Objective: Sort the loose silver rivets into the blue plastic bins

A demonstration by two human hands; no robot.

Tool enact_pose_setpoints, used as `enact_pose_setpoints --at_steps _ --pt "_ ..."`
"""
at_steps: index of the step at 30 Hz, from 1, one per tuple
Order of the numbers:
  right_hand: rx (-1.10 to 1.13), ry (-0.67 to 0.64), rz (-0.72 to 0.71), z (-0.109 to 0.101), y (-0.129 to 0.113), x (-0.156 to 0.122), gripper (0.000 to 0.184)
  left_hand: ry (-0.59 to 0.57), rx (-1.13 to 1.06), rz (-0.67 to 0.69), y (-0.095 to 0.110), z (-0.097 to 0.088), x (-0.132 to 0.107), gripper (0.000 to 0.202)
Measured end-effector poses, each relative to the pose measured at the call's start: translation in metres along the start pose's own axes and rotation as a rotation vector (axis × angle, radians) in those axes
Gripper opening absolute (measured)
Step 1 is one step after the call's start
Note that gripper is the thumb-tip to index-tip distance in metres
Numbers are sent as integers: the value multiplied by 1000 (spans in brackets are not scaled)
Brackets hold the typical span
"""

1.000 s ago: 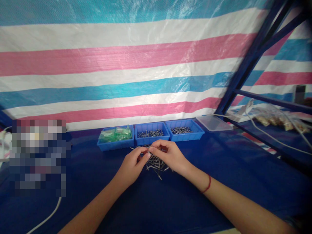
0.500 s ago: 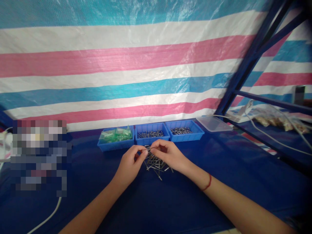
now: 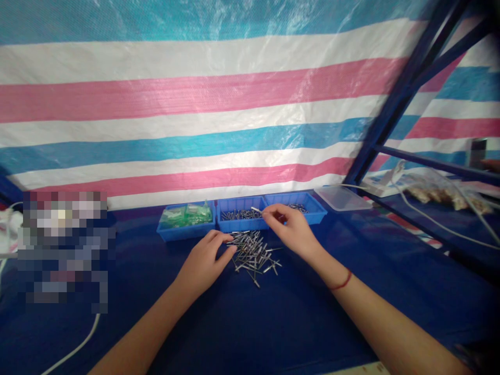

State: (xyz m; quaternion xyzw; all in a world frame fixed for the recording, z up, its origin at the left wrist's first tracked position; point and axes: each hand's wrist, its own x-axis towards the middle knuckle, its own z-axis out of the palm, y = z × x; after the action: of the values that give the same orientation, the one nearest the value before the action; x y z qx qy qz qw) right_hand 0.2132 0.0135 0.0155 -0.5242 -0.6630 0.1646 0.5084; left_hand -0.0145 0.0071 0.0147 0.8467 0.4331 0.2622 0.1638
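Note:
A loose pile of silver blind rivets (image 3: 253, 252) lies on the blue table. My left hand (image 3: 203, 259) rests at the pile's left side, thumb and fingers apart, with nothing between them. Above the front edge of the middle blue bin (image 3: 240, 225), my right hand (image 3: 294, 230) pinches one blind rivet (image 3: 257, 210) whose pale end points left. That bin contains more rivets. The right blue bin (image 3: 319, 214), partly covered by my right hand, holds small metal pieces too. Green and clear plastic packets (image 3: 189, 214) fill the left blue bin (image 3: 187, 234).
A clear plastic lid (image 3: 344, 198) lies right of the bins. Behind rises a striped tarp (image 3: 219, 99), with a dark blue metal frame (image 3: 385, 125) at the right. White cables run along both sides. A blurred-out patch (image 3: 64, 250) covers things at the left.
My right hand has moved up and right from the pile to the bins, carrying a rivet. The fingers of my left hand have come apart, and it stays beside the pile.

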Motion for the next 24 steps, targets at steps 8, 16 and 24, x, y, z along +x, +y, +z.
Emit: enact_pose_setpoints --at_steps 8,16,24 --pt "-687 224 30 -44 44 20 24 -161 125 16 -9 0 -1 26" --pt "-552 92 -170 -17 13 7 19 -168 163 26 -13 5 0 21" --pt "-90 -194 -195 13 -22 -14 10 -13 -216 -78 -5 8 1 16"
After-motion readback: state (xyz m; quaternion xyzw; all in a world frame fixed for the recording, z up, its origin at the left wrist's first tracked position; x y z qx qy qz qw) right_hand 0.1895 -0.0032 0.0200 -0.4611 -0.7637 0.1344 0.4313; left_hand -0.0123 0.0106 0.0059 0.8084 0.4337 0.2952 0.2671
